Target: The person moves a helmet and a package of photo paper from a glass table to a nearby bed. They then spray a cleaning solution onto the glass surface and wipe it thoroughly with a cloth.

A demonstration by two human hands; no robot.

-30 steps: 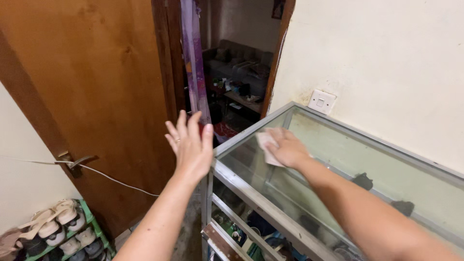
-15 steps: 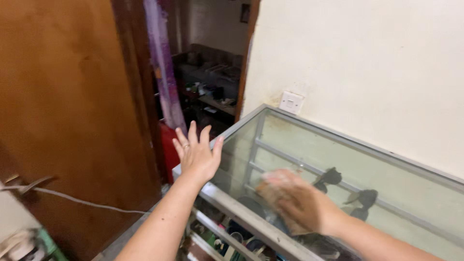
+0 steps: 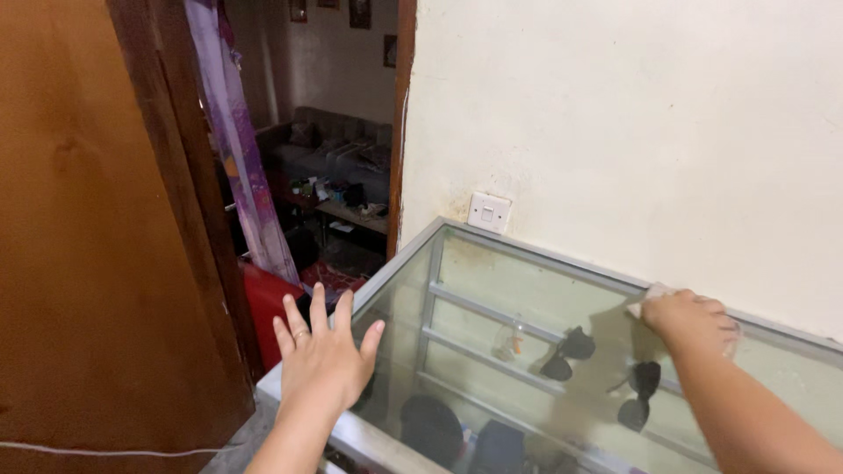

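Right hand (image 3: pixel 691 319) is pressing a pale cloth (image 3: pixel 648 298) flat against the glass top (image 3: pixel 492 290) of the display cabinet, at its far edge beside the wall (image 3: pixel 632 132), fingers curled over it; left hand (image 3: pixel 323 360) is hovering with fingers spread above the near metal frame (image 3: pixel 351 434); the cloth appears soft, light, best bunched under the palm

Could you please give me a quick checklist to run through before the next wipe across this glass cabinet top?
1. Cloth under right hand: ok, pressed on the glass top near the wall.
2. Left hand empty: ok, fingers spread over the cabinet's front corner.
3. Left hand touching the metal frame: cannot tell.
4. Glass bare of objects ahead: ok; sunglasses lie beneath it.
5. Light switch clear of the cloth: ok.
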